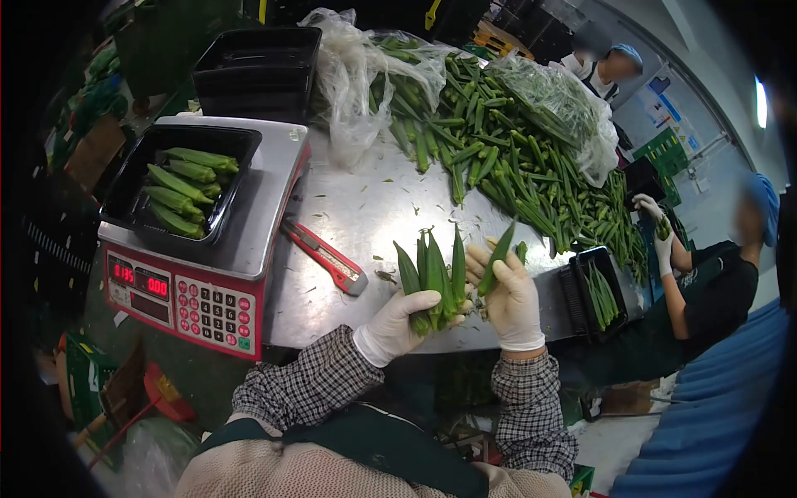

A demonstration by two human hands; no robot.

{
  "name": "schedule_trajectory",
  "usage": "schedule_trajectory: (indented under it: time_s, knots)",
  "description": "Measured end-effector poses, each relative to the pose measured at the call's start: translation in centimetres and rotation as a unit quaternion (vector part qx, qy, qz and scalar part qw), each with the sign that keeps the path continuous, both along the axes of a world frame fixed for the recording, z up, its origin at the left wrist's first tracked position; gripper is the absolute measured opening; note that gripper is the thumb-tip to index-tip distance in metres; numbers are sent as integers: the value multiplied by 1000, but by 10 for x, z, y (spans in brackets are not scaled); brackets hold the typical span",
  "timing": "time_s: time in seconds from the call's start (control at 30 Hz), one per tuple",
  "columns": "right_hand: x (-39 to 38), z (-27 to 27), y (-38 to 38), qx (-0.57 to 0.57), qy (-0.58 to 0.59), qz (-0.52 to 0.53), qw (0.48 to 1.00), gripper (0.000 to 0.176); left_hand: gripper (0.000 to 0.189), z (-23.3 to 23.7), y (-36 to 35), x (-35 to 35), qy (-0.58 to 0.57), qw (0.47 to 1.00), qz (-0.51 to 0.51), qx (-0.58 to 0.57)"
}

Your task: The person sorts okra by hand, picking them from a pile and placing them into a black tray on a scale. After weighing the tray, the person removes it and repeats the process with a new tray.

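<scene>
Gloved in white, my left hand is closed around several green okra pods, their tips pointing up and away. Just to its right, my right hand pinches a single okra pod between thumb and fingers. Left of both hands, a red box cutter lies on the metal table. A black tray with several okra pods rests on the scale, whose red display has lit digits. Behind my hands spreads a large heap of okra.
Stacked black trays stand behind the scale. Clear plastic bags lie over part of the heap. Right of my hands, another black tray holds okra. A co-worker with gloved hands works at the right, and two people stand farther back.
</scene>
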State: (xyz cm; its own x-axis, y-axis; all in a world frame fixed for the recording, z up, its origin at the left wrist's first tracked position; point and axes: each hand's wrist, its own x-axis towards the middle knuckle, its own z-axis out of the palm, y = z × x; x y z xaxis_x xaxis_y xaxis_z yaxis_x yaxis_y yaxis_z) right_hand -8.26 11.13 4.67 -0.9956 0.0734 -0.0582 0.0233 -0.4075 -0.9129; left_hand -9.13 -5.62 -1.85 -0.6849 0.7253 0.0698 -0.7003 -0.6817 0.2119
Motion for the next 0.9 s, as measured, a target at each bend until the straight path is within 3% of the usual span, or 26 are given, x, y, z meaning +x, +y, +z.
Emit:
schedule_trajectory:
  time_s: [0.13,0.27,0.5,0.53,0.63,0.67,0.77,0.8,0.83,0.9]
  knots:
    - [0,5,18,35,9,-25,999,39,46,-5,1,0,-11,999,-14,50]
    - [21,14,33,179,-20,-54,982,38,47,0,-2,0,25,999,7,40]
    - [86,0,91,451,-78,-133,879,27,36,-6,3,4,48,999,11,6]
    - [93,3,95,483,-95,-105,864,24,48,-14,4,1,78,997,-4,17]
    - [116,-5,124,497,-178,-77,846,28,49,-16,-3,4,144,987,61,-21]
    - [123,-5,114,495,-149,-111,849,21,50,-5,-13,8,133,987,83,-28]
    - [148,-13,143,467,-232,-88,848,30,52,13,-46,17,166,979,80,-87]
    - [155,-17,158,608,-184,-10,772,33,51,5,-48,17,174,978,62,-95]
    - [158,-21,173,729,-126,60,670,36,40,17,-53,24,179,975,113,-64]
    - [132,-33,158,766,92,-52,635,36,37,33,-61,32,181,965,160,-98]
